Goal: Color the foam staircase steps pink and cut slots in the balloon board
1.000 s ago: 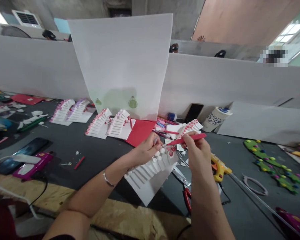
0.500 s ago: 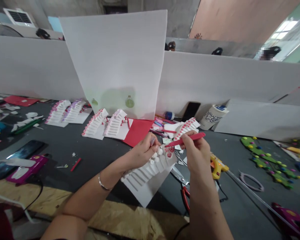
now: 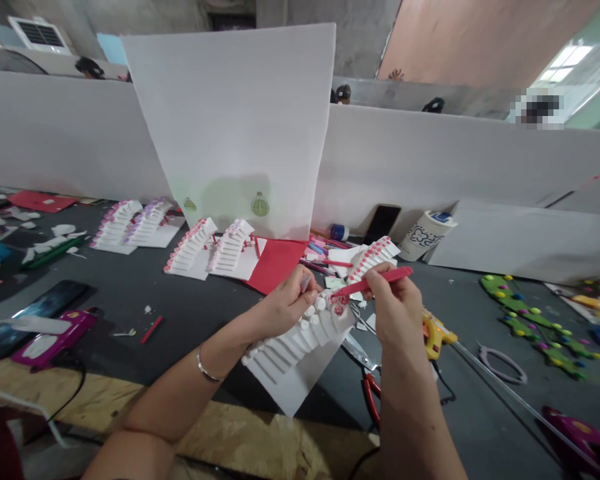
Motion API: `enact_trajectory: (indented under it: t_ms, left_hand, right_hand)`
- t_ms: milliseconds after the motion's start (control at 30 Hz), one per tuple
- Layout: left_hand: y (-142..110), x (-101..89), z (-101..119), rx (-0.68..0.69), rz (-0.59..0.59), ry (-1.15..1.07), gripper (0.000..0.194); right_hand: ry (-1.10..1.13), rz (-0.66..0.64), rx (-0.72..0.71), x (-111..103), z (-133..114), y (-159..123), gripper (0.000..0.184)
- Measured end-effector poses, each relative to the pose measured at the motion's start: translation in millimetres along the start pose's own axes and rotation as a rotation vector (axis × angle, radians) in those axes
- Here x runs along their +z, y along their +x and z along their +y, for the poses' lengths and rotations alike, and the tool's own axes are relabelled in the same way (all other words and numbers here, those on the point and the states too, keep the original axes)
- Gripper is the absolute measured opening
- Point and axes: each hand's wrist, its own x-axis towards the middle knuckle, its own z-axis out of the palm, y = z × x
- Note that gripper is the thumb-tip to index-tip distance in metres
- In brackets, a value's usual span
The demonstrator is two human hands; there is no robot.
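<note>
My right hand (image 3: 393,293) grips a red marker pen (image 3: 373,283) in a writing hold, its tip touching the small white round pieces along the top edge of a white paper staircase model (image 3: 295,350). Red swirls (image 3: 339,305) mark the pieces at its right end; those nearer my left hand are plain white. My left hand (image 3: 287,303) is closed at the model's far edge, steadying it, and a small pale translucent piece (image 3: 305,283) pokes out between the fingers. The fingertips of that hand are partly hidden. The model's white card base is tilted toward me.
Finished-looking paper staircases (image 3: 190,247) stand along the back by a tall white board (image 3: 235,127). Scissors (image 3: 363,353) and a yellow glue gun (image 3: 436,335) lie by my right forearm. A paper cup (image 3: 425,235) and a phone (image 3: 383,223) stand behind; another phone (image 3: 50,307) lies left.
The red marker tip has shifted very slightly over the same round piece, where a little more red shows. My left hand and the model stay in place.
</note>
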Motion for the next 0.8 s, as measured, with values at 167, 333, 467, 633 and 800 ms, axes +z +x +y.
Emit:
enact_trajectory:
  t_ms: [167,333,467,633,800]
  left_hand:
    - [0.6,-0.1,-0.4,-0.01,-0.006,0.009,0.009]
    - [0.7,0.2,-1.0,0.0,0.001,0.005,0.008]
    - [0.5,0.1,-1.5,-0.003,-0.013,-0.005,0.009]
    - [0.8,0.0,-2.6,-0.006,-0.012,0.001,0.009]
    - [1.0,0.0,-0.4,-0.002,-0.004,-0.008,0.01]
  right_hand:
    - [-0.049,0.047,0.01,-1.8,0.8,0.9,0.018]
    - [-0.015,0.0,0.003,-1.3,3.0,1.9,0.019]
    - [-0.051,0.033,-0.019,-2.6,3.3,2.2,0.02]
    - [-0.028,0.015,-0.006,-2.3,2.3,0.8,0.019]
    - [-0.041,0.06,-0.029,-5.6,2.0,2.6,0.018]
